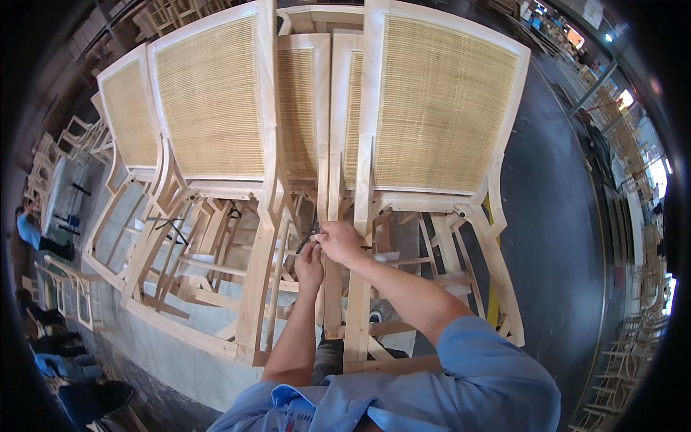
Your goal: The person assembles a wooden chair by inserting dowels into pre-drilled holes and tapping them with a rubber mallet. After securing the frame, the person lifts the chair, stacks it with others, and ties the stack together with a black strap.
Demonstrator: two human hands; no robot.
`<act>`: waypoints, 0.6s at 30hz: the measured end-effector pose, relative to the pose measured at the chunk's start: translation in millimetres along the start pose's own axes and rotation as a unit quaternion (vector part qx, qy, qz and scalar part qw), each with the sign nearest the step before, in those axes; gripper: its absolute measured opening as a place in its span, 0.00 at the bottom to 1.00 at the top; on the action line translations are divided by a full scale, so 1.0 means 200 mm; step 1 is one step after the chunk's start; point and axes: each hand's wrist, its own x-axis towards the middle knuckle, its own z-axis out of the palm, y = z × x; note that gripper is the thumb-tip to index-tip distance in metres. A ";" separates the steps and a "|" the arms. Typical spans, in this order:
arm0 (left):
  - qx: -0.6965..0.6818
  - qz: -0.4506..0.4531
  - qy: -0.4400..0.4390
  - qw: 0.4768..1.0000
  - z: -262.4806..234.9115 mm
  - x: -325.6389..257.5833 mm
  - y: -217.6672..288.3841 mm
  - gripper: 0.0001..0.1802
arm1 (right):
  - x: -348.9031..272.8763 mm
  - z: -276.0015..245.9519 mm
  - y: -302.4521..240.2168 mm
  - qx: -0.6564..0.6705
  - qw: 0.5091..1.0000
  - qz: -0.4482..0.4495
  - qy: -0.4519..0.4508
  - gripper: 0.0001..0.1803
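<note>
Several pale wooden chair frames with woven cane backs stand close together in front of me. My left hand (309, 266) and my right hand (340, 241) meet in the gap between two of them, at about the height of the seat rails. Both hands are closed, fingertips pinching a thin black tie (305, 241) beside the wooden legs. Its far side is hidden behind the fingers and the wood. A large cane back (209, 97) rises left of my hands, and another cane back (445, 104) rises to the right.
Another black tie (170, 225) wraps the chair legs at the left. Grey floor (551, 237) with a yellow line runs along the right, beside stacked wooden parts. At far left a person in blue (30, 232) is near a pale table, with more chair frames (75, 288) standing around.
</note>
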 end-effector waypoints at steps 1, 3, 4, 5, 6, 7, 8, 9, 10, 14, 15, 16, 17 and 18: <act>-0.027 0.002 -0.003 1.000 -0.01 0.03 0.00 0.12 | 0.00 -0.01 -0.01 0.012 1.000 0.005 0.001 0.11; -0.082 -0.031 0.009 0.996 -0.03 0.07 -0.01 0.11 | -0.02 -0.02 -0.03 0.064 0.998 0.028 -0.002 0.10; -0.110 -0.046 0.011 0.993 -0.04 0.09 0.00 0.11 | -0.02 -0.04 -0.01 0.100 0.994 0.049 0.015 0.09; -0.107 -0.061 0.015 0.992 -0.04 0.10 0.00 0.09 | -0.03 -0.06 0.00 0.115 0.992 0.045 0.007 0.09; -0.105 -0.037 0.008 0.994 -0.04 0.10 0.00 0.09 | -0.03 -0.07 -0.03 0.132 0.990 0.039 -0.009 0.09; -0.099 -0.015 0.006 0.995 -0.06 0.10 -0.02 0.08 | -0.02 -0.09 -0.10 0.068 0.996 -0.013 -0.060 0.08; -0.093 0.005 0.005 0.996 -0.07 0.10 -0.03 0.08 | 0.00 -0.12 -0.19 0.003 0.992 -0.066 -0.109 0.07; -0.132 -0.006 -0.017 0.991 -0.05 0.08 -0.02 0.08 | 0.03 -0.15 -0.23 -0.066 0.980 -0.111 -0.148 0.06; -0.175 -0.016 -0.051 0.983 0.01 0.05 0.02 0.08 | 0.04 -0.17 -0.21 -0.111 0.972 -0.139 -0.156 0.06; -0.215 -0.086 -0.139 0.963 0.01 0.04 0.10 0.08 | 0.22 -0.15 -0.21 -0.253 0.922 -0.172 -0.239 0.10; -0.213 -0.095 -0.138 0.963 -0.03 0.05 0.07 0.08 | 0.29 -0.12 -0.28 -0.269 0.903 -0.168 -0.289 0.12; -0.235 -0.095 -0.139 0.957 -0.03 0.05 0.07 0.08 | 0.35 -0.11 -0.27 -0.290 0.884 -0.150 -0.333 0.13; -0.257 -0.095 -0.142 0.951 -0.02 0.04 0.07 0.08 | 0.39 -0.09 -0.27 -0.283 0.877 -0.112 -0.371 0.16; -0.277 -0.097 -0.144 0.945 -0.01 0.04 0.07 0.08 | 0.41 -0.07 -0.27 -0.294 0.868 -0.087 -0.389 0.16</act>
